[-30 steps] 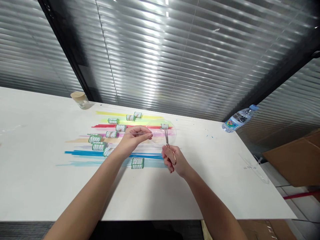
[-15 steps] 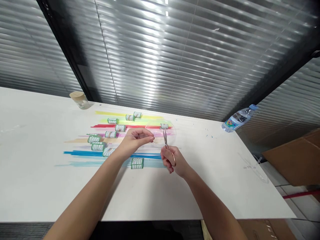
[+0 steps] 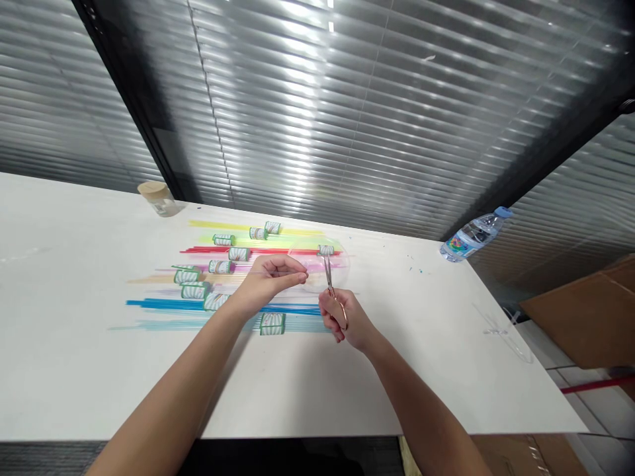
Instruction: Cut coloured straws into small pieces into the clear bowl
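Three stretches of blinds [image 3: 297, 99], split by two dark posts [image 3: 131, 99], stand beyond the clear dish [image 3: 343, 277]. One white table [image 3: 278, 396] lies under and around the dish. At least two pieces of cardboard [image 3: 580, 317] (both brown) show to the dish's right, past the table.

Eight bundles of thin sticks [image 3: 169, 303] lie mostly left of the dish: yellow, lime, red, pink, orange, pale lilac, blue and light blue. The right ends of the red and pink ones overlap the dish (over or under it, I can't tell).

Two hands are at work. The left hand [image 3: 272, 277] is just left of the dish, thumb and fingers pinching a thin strand [image 3: 290, 273] (too faint to tell its colour). The right hand [image 3: 344, 314], on the near side of the dish, is closed around the handles of one pair of scissors [image 3: 329, 279]; the two blades are a little apart, pointing away from the person and over the dish.

One water bottle [image 3: 471, 238] with a blue cap is well to the right of the dish; one clear loop [image 3: 510, 340] is right and nearer the person. One lidded jar [image 3: 159, 198] is far left of the dish. Ten printed wraps [image 3: 272, 324] show: nine left of the dish, one overlapping its far part. A few tiny scraps [image 3: 421, 271] lie right of it.
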A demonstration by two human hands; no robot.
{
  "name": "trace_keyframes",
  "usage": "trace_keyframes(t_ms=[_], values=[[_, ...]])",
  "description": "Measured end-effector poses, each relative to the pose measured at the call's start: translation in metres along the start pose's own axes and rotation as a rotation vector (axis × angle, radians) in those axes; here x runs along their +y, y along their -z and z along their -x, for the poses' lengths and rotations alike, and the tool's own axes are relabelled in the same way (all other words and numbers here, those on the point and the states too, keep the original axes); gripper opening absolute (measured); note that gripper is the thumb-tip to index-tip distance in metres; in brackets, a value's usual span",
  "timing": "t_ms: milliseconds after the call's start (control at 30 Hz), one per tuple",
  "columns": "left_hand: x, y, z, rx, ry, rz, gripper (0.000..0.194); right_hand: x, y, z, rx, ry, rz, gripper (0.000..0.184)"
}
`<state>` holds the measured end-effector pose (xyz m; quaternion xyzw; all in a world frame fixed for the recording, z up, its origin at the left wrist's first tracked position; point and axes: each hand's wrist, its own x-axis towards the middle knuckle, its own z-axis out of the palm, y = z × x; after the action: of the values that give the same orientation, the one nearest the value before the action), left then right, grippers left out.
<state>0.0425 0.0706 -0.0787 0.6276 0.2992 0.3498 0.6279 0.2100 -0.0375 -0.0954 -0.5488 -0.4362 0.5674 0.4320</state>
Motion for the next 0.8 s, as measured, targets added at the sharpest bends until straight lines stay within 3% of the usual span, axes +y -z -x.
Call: trace_keyframes(t_ms=[800], values=[[-0.0032,0.0005,0.0009,0.070,0.000,0.014,0.021,0.0080,-0.0019,-0.0016,0.019,-0.005,0.046,0.059]])
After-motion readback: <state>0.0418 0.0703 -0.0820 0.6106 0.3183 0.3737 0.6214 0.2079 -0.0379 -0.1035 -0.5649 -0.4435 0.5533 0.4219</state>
